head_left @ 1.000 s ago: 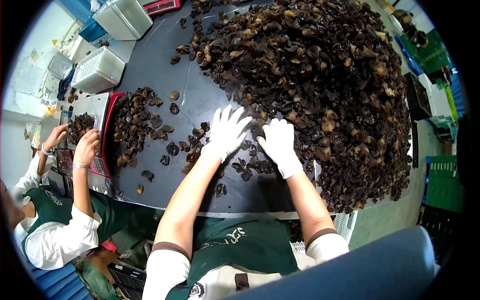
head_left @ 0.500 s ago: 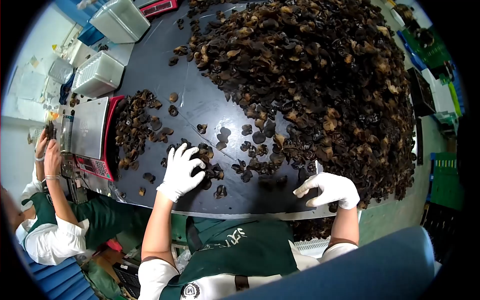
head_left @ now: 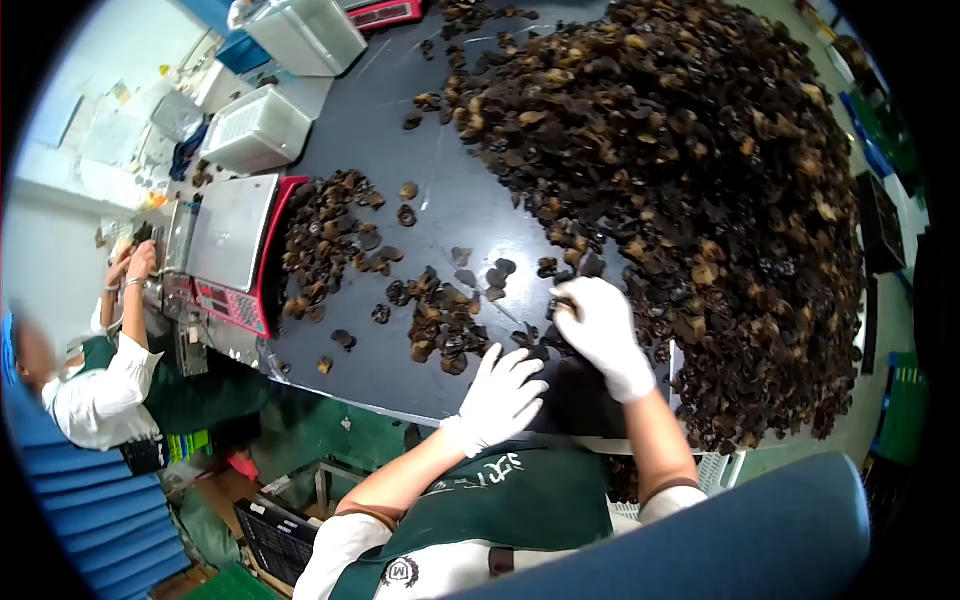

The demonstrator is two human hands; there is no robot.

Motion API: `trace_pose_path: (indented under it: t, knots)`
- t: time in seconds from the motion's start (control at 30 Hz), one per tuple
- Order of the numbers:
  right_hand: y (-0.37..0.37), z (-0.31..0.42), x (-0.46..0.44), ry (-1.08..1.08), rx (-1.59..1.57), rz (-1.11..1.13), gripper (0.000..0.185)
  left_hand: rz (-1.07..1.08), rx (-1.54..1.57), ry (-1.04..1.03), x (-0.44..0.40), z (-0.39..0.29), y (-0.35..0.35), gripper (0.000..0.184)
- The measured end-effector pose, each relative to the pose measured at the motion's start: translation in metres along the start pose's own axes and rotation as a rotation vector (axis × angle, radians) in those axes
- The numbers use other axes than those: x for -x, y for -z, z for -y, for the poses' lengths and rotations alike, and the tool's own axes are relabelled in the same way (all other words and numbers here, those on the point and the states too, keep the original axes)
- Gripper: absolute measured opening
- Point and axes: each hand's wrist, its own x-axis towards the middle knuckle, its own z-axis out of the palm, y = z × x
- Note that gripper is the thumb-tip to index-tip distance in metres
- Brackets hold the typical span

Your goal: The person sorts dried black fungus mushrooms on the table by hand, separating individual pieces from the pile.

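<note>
My left hand (head_left: 500,398), in a white glove, is open near the front edge of the table, fingers stretched out and slightly apart. Just beyond its fingertips lies a small heap of dark wood ear mushrooms (head_left: 445,325). My right hand (head_left: 603,335), also gloved, reaches over loose wood ear pieces at the near-left edge of the large wood ear pile (head_left: 700,200). Its fingers are curled downward, and whatever they close on is hidden. A few flat pieces (head_left: 500,275) lie on the dark tabletop (head_left: 400,385) between the small heap and the right hand.
A red-framed scale (head_left: 235,235) stands at the left, with another wood ear heap (head_left: 325,235) beside it. Clear plastic bins (head_left: 258,130) sit behind. A co-worker's hands (head_left: 135,258) are at the far left. Dark crates (head_left: 275,545) stand below the table.
My left hand has drawn off the small heap toward the table edge. My right hand has moved left and farther in, onto loose pieces. The view has shifted, so the table appears farther right.
</note>
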Motion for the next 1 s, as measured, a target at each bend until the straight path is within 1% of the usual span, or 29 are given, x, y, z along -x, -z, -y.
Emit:
trace_pose_path:
  t: [0.03, 0.07, 0.1, 0.13, 0.17, 0.23, 0.27, 0.3, 0.37, 0.4, 0.43, 0.5, 0.57, 0.6, 0.63, 0.7, 0.73, 0.77, 0.83, 0.87, 0.9, 0.93, 0.97, 1.0]
  knots:
    - [0.024, 0.005, 0.008, -0.084, -0.068, 0.080, 0.017, 0.005, -0.002, 0.010, 0.003, 0.000, -0.003, 0.026]
    - [0.051, -0.005, 0.016, -0.115, -0.184, 0.322, 0.012, -0.016, 0.002, 0.011, 0.004, 0.001, -0.003, 0.026]
    - [0.078, -0.007, 0.023, -0.197, -0.190, 0.634, 0.017, -0.036, 0.009, 0.012, 0.004, 0.001, -0.004, 0.027]
    - [0.099, -0.006, 0.034, -0.380, -0.215, 0.793, 0.021, -0.055, 0.005, 0.005, 0.005, 0.004, -0.006, 0.029]
    - [0.111, -0.008, 0.042, -0.412, -0.209, 0.831, 0.029, -0.060, 0.002, 0.017, 0.003, 0.004, -0.006, 0.029]
    - [0.101, -0.007, 0.055, -0.154, -0.028, 0.388, 0.037, -0.052, -0.052, -0.037, -0.002, 0.005, -0.003, 0.033]
    - [0.097, -0.008, 0.053, -0.258, 0.091, 0.407, 0.048, -0.048, -0.076, -0.049, -0.004, 0.010, -0.005, 0.035]
    - [0.082, -0.013, 0.059, -0.186, 0.261, 0.249, 0.060, -0.050, -0.160, -0.054, -0.008, 0.015, -0.006, 0.037]
    - [0.052, -0.012, 0.055, -0.129, 0.504, 0.138, 0.075, -0.044, -0.308, -0.012, -0.012, 0.030, 0.002, 0.042]
    - [0.031, -0.015, 0.057, -0.120, 0.529, 0.169, 0.079, -0.009, -0.403, 0.078, -0.013, 0.041, 0.008, 0.045]
    - [0.011, -0.016, 0.058, -0.110, 0.556, 0.200, 0.083, 0.046, -0.479, 0.177, -0.014, 0.053, 0.018, 0.044]
    - [-0.022, 0.002, 0.055, -0.013, 0.424, 0.162, 0.080, -0.057, -0.509, 0.201, 0.002, 0.091, 0.026, 0.041]
    - [-0.036, 0.031, 0.037, 0.084, 0.370, 0.210, 0.075, -0.116, -0.539, 0.216, 0.016, 0.123, 0.039, 0.043]
    - [-0.051, 0.035, 0.031, 0.139, 0.244, 0.204, 0.072, -0.128, -0.628, 0.251, 0.018, 0.133, 0.047, 0.042]
    - [-0.066, 0.038, 0.024, 0.194, 0.119, 0.196, 0.069, -0.148, -0.631, 0.297, 0.021, 0.145, 0.056, 0.043]
    - [-0.082, 0.049, 0.014, 0.337, 0.156, 0.258, 0.061, -0.235, -0.701, 0.387, 0.026, 0.161, 0.067, 0.047]
    - [-0.087, 0.056, 0.007, 0.380, 0.066, 0.214, 0.054, -0.295, -0.670, 0.433, 0.030, 0.167, 0.074, 0.049]
    - [-0.088, 0.060, 0.002, 0.383, 0.006, 0.143, 0.043, -0.353, -0.634, 0.482, 0.035, 0.172, 0.077, 0.051]
    - [-0.069, 0.066, -0.032, 0.235, -0.109, 0.265, 0.037, -0.472, -0.549, 0.557, 0.043, 0.162, 0.088, 0.053]
    - [-0.067, 0.061, -0.041, 0.255, -0.009, 0.107, 0.033, -0.509, -0.499, 0.530, 0.050, 0.155, 0.090, 0.051]
    - [-0.082, 0.037, -0.047, 0.159, -0.029, 0.084, 0.039, -0.548, -0.447, 0.502, 0.058, 0.147, 0.090, 0.050]
    - [-0.097, 0.018, -0.052, 0.154, 0.118, -0.046, 0.043, -0.534, -0.445, 0.442, 0.060, 0.131, 0.088, 0.042]
    - [-0.109, 0.006, -0.055, 0.148, 0.264, -0.177, 0.046, -0.502, -0.373, 0.341, 0.063, 0.117, 0.083, 0.036]
    - [-0.118, 0.003, -0.055, 0.152, 0.264, -0.175, 0.046, -0.426, -0.384, 0.225, 0.062, 0.099, 0.079, 0.029]
